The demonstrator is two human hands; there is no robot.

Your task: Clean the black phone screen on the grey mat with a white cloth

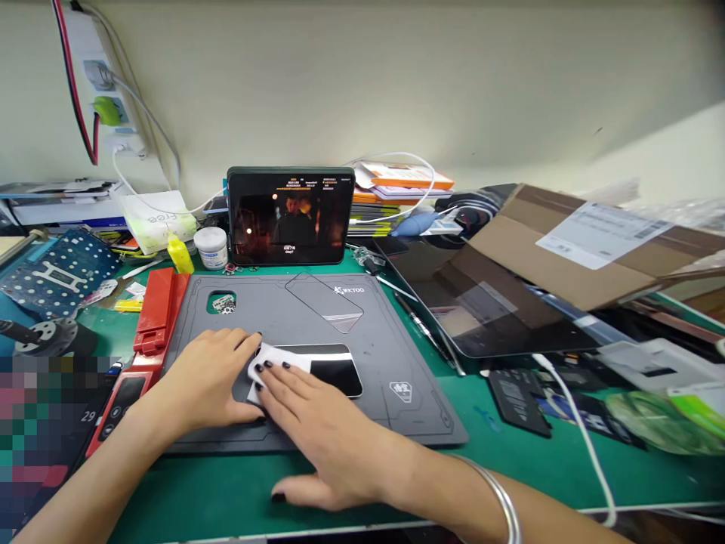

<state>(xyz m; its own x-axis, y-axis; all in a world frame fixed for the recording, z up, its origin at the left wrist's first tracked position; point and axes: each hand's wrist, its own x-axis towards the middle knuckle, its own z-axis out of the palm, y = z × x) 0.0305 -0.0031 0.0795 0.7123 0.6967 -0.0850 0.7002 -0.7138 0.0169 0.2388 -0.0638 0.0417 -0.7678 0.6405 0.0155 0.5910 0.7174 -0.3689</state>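
A smartphone (335,372) with a glossy black screen lies flat on a grey work mat, its left end covered by a white wipe (288,357). My left hand (207,381) holds the phone's left end, fingers at the far edge and thumb at the near edge. The fingers of my right hand (322,434) lie together on the wipe and press it against the screen, with the thumb stretched apart. Behind the phone, a clear screen protector with a dark border (324,302) rests on the grey work mat (396,344).
A tablet (288,219) stands behind the mat, playing a video. To the left are a red tool (155,310), a white jar (211,248) and a yellow bottle (180,253). A large black panel (453,302) leans toward a cardboard box (544,234) on the right. A white cable (583,431) crosses the green bench.
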